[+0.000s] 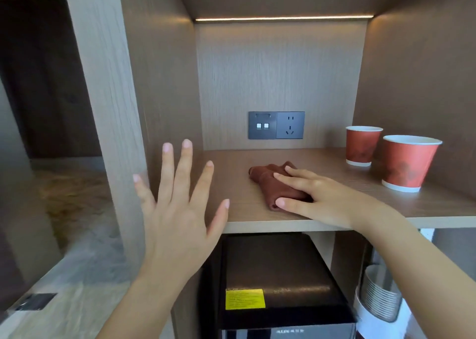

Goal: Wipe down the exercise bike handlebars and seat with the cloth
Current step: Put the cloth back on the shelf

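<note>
A small brown cloth (268,177) lies bunched on a wooden shelf (257,221) inside a cabinet niche. My right hand (316,197) rests on top of the cloth with the fingers laid over it and the thumb at its near end. My left hand (177,210) hovers in front of the shelf's left end, fingers spread wide and holding nothing. No exercise bike is in view.
Two red paper cups (362,145) (407,162) stand at the shelf's right. A dark socket panel (276,125) sits on the back wall. A black mini fridge (278,282) is below the shelf, and a cabinet post (108,107) rises at left.
</note>
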Demonstrator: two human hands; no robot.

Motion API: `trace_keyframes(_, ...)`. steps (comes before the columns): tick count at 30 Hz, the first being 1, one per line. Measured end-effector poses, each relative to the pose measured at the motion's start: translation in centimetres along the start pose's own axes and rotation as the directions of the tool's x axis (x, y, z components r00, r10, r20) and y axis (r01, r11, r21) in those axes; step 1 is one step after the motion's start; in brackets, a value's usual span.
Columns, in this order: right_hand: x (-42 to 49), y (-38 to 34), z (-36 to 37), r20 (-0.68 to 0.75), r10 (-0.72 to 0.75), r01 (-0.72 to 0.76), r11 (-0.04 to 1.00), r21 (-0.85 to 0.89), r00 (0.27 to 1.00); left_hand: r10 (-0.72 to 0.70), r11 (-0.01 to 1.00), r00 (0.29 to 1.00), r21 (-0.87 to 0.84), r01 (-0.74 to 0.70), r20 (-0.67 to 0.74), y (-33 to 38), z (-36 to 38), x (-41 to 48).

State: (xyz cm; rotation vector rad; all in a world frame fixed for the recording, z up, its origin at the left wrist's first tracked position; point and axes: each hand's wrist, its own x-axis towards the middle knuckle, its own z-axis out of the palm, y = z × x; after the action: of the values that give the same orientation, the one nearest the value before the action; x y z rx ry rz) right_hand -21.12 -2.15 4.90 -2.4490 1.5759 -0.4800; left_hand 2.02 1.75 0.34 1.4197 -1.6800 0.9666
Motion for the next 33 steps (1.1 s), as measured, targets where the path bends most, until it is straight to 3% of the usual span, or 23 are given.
trace_keyframes(9, 3.1, -4.4, 2.1, 0.074, -0.094, 0.094, 0.996, 0.005, 0.993, -0.069, 0.994, 0.997, 0.093, 0.065, 0.046, -3.1, -0.7, -0.9)
trace_keyframes(21, 6.5, -9.3, 4.4, 0.092, -0.240, 0.242, 0.970, -0.012, 0.966, -0.032, 0.995, 0.997, 0.096, 0.025, 0.074, -5.6, -0.9, -1.6)
trace_keyframes(27, 6.7, -11.1, 5.3, 0.065, -0.224, 0.232, 0.959, -0.164, 0.972, -0.016, 0.994, 0.998, 0.107, 0.009, 0.064, -5.8, -0.6, -1.5)
trace_keyframes(33, 6.3, -10.7, 5.6, 0.037, -0.215, 0.217, 0.974, -0.068, 0.976, -0.014, 0.996, 0.999, 0.085, 0.010, 0.047, -5.7, -0.5, -1.6)
